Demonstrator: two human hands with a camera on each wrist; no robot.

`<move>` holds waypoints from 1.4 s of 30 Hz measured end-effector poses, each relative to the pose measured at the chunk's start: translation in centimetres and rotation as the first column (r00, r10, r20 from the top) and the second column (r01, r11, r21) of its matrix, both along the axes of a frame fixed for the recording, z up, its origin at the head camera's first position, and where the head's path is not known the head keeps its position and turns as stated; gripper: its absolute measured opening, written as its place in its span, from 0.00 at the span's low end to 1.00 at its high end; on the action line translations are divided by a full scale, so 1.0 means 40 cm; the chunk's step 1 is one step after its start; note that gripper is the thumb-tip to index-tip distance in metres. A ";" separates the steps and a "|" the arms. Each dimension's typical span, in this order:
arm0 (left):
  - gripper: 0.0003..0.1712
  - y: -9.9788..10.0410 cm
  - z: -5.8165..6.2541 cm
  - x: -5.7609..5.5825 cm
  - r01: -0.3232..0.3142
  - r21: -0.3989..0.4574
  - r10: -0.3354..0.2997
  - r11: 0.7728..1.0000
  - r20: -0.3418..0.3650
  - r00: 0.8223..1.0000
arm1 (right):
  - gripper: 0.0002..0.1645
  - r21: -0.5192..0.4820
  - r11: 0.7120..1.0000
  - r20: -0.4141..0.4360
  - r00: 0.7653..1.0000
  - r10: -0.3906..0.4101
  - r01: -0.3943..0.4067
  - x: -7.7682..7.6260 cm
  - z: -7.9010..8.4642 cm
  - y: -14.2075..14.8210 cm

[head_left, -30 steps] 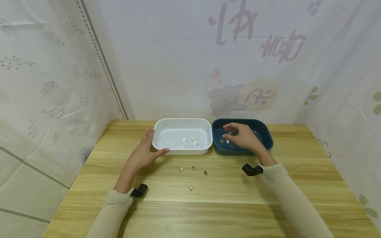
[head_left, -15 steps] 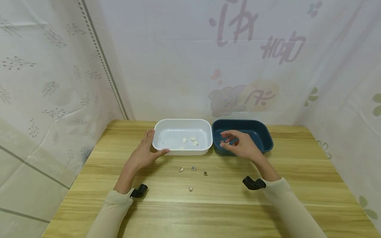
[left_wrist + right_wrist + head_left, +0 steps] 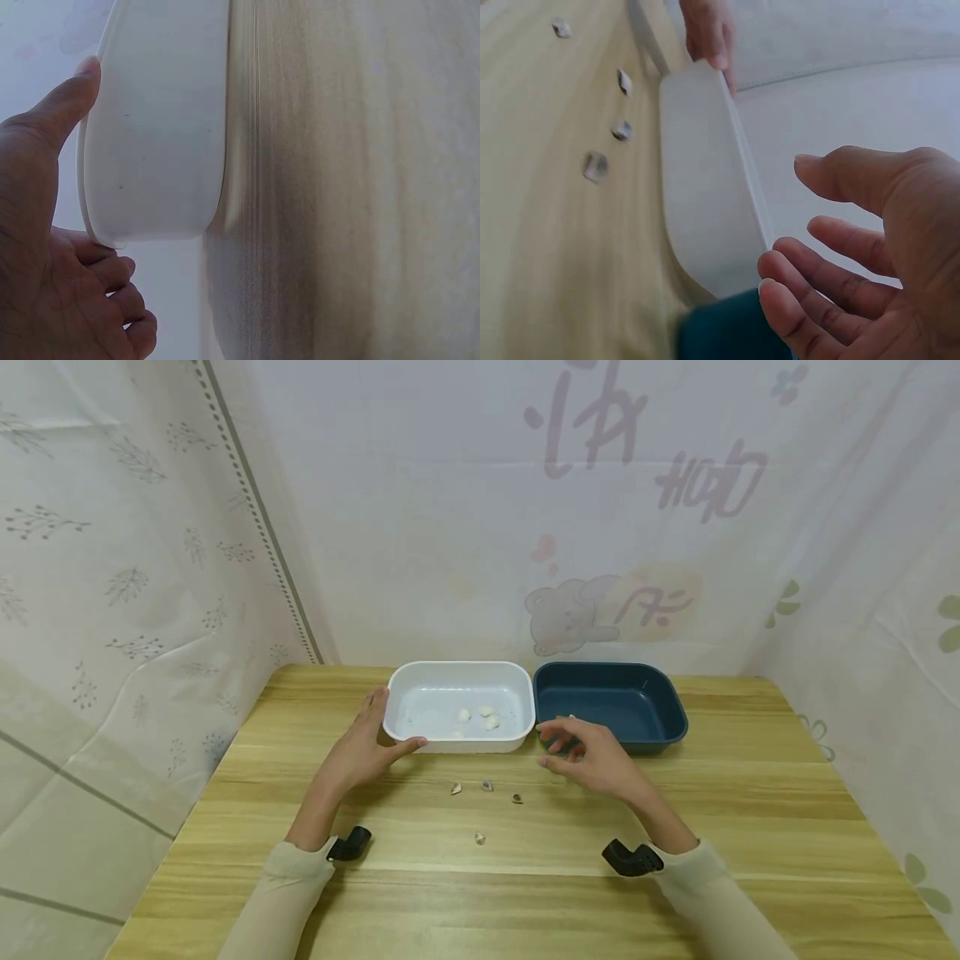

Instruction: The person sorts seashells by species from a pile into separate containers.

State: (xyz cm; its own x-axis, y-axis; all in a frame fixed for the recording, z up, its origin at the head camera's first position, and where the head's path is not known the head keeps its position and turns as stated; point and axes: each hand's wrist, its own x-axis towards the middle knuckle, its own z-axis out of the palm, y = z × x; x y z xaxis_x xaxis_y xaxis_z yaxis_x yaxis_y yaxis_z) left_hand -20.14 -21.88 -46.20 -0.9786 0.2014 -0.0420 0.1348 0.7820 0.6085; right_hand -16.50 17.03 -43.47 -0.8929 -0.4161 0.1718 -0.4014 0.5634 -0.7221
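Observation:
My left hand holds the front left corner of a white plastic tray; its thumb lies on the front rim and its fingers are at the left end. Several small pale shells lie in that tray. My right hand is over the front left edge of a dark blue tray, thumb and fingers apart and loosely bent, with nothing between them in the right wrist view. The hand hides part of the blue tray's inside. Several small brownish and grey shells lie on the table.
The two trays stand side by side at the back of the wooden table. A printed cloth hangs behind them. One shell lies nearer the front than the others.
My right hand has drawn back from inside the blue tray toward its front left edge, and its thumb and fingers have spread. My left hand and the shells on the table stay put.

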 end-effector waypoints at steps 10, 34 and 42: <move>0.73 0.001 -0.001 -0.002 0.005 -0.004 -0.005 1.000 -0.018 1.000 | 0.25 -0.008 0.999 0.071 0.997 0.039 -0.039 0.031 -0.062 -0.035; 0.73 -0.002 -0.005 -0.002 0.002 0.002 -0.002 1.000 -0.004 1.000 | 0.11 0.029 0.998 0.061 0.996 -0.061 0.059 0.060 -0.163 -0.092; 0.74 -0.001 -0.004 -0.004 0.001 -0.003 -0.001 1.000 0.002 1.000 | 0.06 0.050 0.996 0.004 0.997 -0.077 0.077 0.064 -0.158 -0.100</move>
State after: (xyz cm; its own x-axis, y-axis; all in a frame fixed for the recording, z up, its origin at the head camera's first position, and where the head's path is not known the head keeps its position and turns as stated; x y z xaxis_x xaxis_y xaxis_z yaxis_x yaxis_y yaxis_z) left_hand -20.28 -21.90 -46.38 -0.9783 0.2024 -0.0449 0.1344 0.7839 0.6061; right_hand -13.93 13.05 -49.80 -0.9236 -0.3540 0.1470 -0.3513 0.6280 -0.6944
